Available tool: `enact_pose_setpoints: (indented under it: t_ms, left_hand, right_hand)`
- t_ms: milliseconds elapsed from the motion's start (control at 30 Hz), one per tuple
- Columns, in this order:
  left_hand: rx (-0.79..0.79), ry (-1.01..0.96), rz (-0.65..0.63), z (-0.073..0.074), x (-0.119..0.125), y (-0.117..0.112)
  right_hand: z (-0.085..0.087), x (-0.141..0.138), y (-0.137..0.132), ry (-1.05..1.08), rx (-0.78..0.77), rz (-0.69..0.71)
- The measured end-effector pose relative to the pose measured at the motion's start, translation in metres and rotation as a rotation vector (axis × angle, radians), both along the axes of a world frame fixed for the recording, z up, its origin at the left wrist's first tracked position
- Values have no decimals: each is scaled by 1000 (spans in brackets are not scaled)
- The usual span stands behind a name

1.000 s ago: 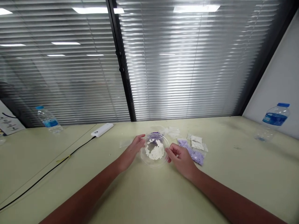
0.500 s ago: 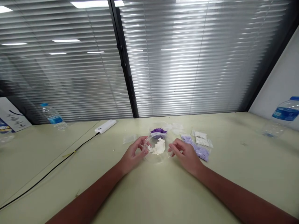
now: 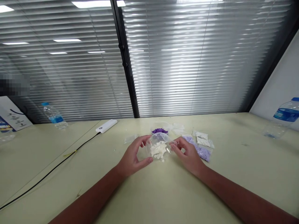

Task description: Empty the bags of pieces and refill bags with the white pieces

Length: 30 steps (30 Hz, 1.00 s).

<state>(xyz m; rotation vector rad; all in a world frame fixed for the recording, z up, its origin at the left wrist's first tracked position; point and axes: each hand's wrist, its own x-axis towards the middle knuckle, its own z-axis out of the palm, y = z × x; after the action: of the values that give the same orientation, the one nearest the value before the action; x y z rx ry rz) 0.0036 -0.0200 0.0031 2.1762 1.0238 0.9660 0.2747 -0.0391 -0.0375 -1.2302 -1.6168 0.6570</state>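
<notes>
Between the narrow left grip [image 3: 133, 156] and right grip [image 3: 188, 152], a clear plastic tub [image 3: 158, 137] of white pieces [image 3: 158, 150] could tip and spill if either slackens.

Inside the grip, a clear plastic tub [image 3: 157, 146] held chalk-white flakes [image 3: 158, 150]. Just behind the grip lay deep violet pieces [image 3: 159, 131] in a see-through tub. To the right of the grip sat a bag of pale lilac pieces [image 3: 198, 148], and beyond it a bag of off-white pieces [image 3: 202, 139]. The table [image 3: 163, 194] was a pale greenish cream with faint dark scuffs. Left of the grip ran a black cable [image 3: 50, 169] to a white power bank [image 3: 106, 126]. Far right, a water bottle [image 3: 283, 119] bore a blue label, and ahead window blinds [image 3: 187, 62] made silver-grey horizontal stripes.
</notes>
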Motion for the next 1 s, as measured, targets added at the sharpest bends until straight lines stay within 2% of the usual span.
enact_pose_setpoints:
  t_ms: [200,400,533,633,767,833,900,933,1000]
  left_hand:
    - [107,43,10,3,3,0]
    - [328,140,12,6,2,-2]
    - [450,213,12,5,-3,-2]
    - [378,177,69,5,-4,-3]
    - [100,-31,217,9,-5,6]
    - [-21,-211,269,14,-17,22]
    - [-99,-391,398,22,-43,43]
    - [-94,-420,486,26,-63,54]
    - [-46,-328,658,38,-110,73]
  right_hand:
    - [0,0,0,-21,56,16]
    - [5,-1,-1,-25,132,62]
    - [2,0,1,-23,173,57]
    - [-1,0,2,-42,200,28]
    - [-3,0,2,-31,118,-38]
    - [-2,0,2,-6,94,-32]
    - [-1,1,2,17,73,-4]
    - [-1,1,2,26,56,16]
    - [-1,0,1,43,16,66]
